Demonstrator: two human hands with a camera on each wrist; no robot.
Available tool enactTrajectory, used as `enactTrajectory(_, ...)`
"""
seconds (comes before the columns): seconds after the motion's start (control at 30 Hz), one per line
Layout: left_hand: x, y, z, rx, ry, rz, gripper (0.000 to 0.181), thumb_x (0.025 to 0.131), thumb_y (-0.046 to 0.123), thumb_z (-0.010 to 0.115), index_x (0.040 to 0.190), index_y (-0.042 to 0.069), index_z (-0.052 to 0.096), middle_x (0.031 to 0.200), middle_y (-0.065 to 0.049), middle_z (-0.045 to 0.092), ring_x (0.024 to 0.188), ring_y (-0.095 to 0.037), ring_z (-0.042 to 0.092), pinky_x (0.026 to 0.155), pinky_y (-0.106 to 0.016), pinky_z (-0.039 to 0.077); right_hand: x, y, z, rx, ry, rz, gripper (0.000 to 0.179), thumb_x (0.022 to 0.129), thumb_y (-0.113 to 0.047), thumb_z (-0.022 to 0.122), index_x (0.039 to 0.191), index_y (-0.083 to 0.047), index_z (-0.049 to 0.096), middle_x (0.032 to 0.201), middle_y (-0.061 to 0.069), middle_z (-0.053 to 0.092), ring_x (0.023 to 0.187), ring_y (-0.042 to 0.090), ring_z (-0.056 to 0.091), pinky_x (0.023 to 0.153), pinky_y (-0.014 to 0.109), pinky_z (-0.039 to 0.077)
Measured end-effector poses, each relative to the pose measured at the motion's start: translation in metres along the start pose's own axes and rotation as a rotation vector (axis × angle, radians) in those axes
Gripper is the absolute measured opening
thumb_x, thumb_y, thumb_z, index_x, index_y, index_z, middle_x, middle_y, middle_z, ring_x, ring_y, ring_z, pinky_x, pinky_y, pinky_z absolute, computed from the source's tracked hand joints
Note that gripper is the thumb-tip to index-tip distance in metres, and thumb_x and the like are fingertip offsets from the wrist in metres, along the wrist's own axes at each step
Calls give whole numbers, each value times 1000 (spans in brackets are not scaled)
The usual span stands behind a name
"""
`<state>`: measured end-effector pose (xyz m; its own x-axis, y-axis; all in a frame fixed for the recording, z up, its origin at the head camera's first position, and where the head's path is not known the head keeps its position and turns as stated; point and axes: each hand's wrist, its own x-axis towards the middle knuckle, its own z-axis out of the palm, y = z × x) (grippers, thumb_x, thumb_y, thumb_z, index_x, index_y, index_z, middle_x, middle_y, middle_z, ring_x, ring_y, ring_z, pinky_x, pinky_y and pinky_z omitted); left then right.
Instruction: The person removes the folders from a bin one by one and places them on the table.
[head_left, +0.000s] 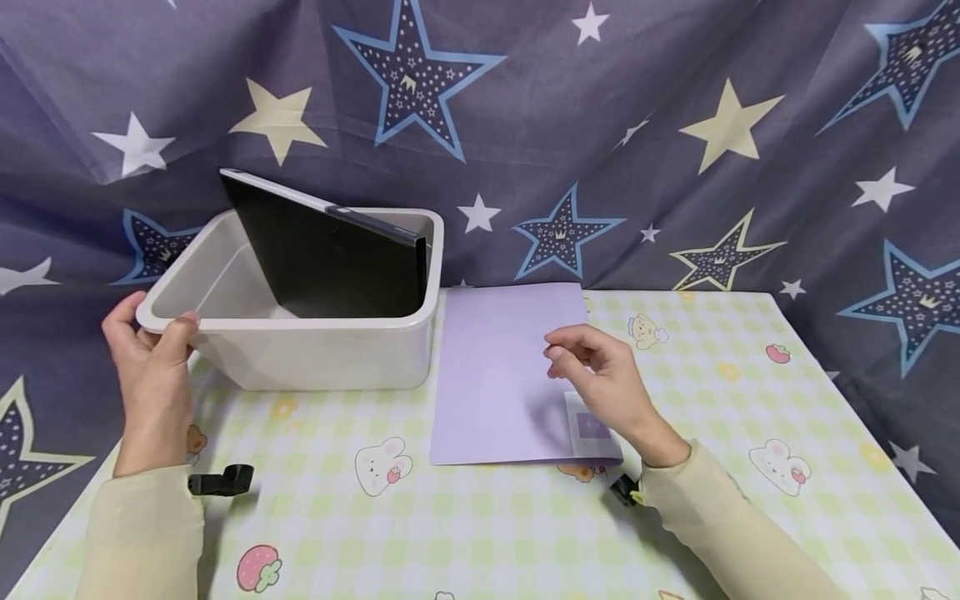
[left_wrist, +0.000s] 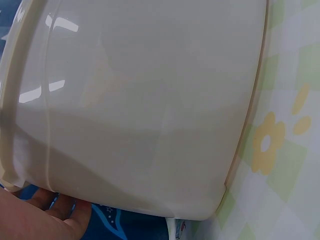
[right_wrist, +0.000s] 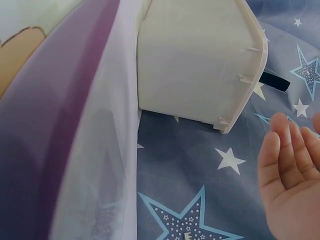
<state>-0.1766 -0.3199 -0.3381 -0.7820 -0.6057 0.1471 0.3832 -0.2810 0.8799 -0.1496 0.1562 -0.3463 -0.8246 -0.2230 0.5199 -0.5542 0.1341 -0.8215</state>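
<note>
My left hand (head_left: 153,367) grips the rim of a white plastic bin (head_left: 322,354) at its front left corner, thumb over the edge. In the left wrist view the fingers (left_wrist: 75,220) reach behind the bin's side wall. A flat black panel (head_left: 330,258) with a silver-grey edge, perhaps a laptop or tablet, leans inside the bin and sticks out above the rim. My right hand (head_left: 603,379) hovers with bent, relaxed fingers over a light purple folder (head_left: 498,375), holding nothing. The folder lies flat beside the bin, a clear pocket (head_left: 588,425) at its lower right corner.
A green-and-white checked tablecloth (head_left: 337,533) with cartoon prints covers the table. Behind it hangs a dark curtain (head_left: 525,100) with stars. A small black device (head_left: 221,481) is at the left wrist, another (head_left: 624,490) at the right.
</note>
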Motion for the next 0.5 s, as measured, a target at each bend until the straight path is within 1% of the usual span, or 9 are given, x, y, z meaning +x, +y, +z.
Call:
enactTrajectory(0.13, 0, 0, 0, -5, 1, 5, 61, 79, -11, 61, 130, 16, 40, 119, -14, 53, 97, -17, 54, 70, -19, 47, 1, -1, 3, 28, -22, 8, 16, 91, 4, 58, 105, 4, 64, 89, 23, 64, 70, 22, 65, 69, 30, 54)
enactTrajectory(0.23, -1, 0, 0, -12, 0, 7, 61, 79, -11, 61, 130, 16, 40, 119, -14, 53, 98, -18, 54, 71, -19, 47, 2, -1, 6, 48, -33, 9, 16, 91, 3, 58, 106, 3, 64, 90, 26, 63, 70, 23, 65, 70, 31, 54)
enactTrajectory(0.33, -1, 0, 0, -19, -2, 9, 61, 79, -12, 61, 129, 16, 40, 120, -14, 53, 100, -19, 54, 71, -19, 47, 3, -2, 9, 57, -37, 3, 16, 91, 2, 58, 106, 3, 64, 90, 20, 64, 70, 23, 65, 70, 32, 54)
enactTrajectory(0.47, -1, 0, 0, -12, -4, 7, 61, 80, -11, 60, 130, 16, 39, 121, -14, 52, 102, -20, 53, 72, -19, 47, 5, -5, 15, 68, -42, -5, 16, 91, 2, 59, 106, 3, 64, 91, 18, 65, 71, 23, 65, 70, 34, 54)
enactTrajectory(0.5, -1, 0, -1, -9, -1, 4, 61, 80, -11, 61, 130, 16, 39, 121, -14, 52, 101, -19, 54, 72, -19, 47, 6, -6, 17, 72, -46, -6, 16, 91, 3, 58, 106, 4, 63, 91, 19, 64, 71, 23, 65, 70, 34, 55)
